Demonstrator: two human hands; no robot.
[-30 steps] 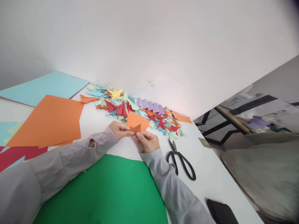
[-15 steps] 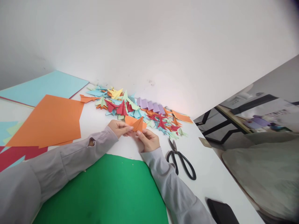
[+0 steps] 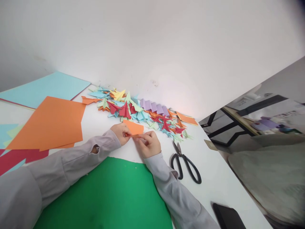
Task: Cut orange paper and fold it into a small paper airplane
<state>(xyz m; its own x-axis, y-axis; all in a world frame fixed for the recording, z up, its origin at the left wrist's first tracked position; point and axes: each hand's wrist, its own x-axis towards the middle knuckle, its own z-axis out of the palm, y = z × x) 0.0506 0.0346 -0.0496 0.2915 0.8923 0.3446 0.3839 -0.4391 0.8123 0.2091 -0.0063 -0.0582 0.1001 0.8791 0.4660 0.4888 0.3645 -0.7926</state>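
A small folded piece of orange paper [image 3: 133, 128] is held up between my two hands, just above the white table. My left hand [image 3: 121, 133] pinches its near left edge. On the right, my right hand [image 3: 149, 143] grips the near edge between thumb and fingers. One flat orange side faces up and away; the fold under my fingertips is partly hidden. Right behind it spreads a heap of small folded paper planes [image 3: 124, 109] in red, blue, green, yellow and orange. A row of pleated purple paper pieces [image 3: 154, 107] lies among them.
Large orange sheets [image 3: 57, 124] lie at left, with light blue sheets [image 3: 47, 89] behind and red paper [image 3: 26, 159] nearer. A green sheet [image 3: 107, 194] lies in front of me. Black-handled scissors [image 3: 186, 162] and a black phone-like object [image 3: 228, 216] are at right, near the table edge.
The orange paper has been turned in my hands: its pointed folded flap faced me before, and now a flat side shows. My right fingers have shifted onto its near edge.
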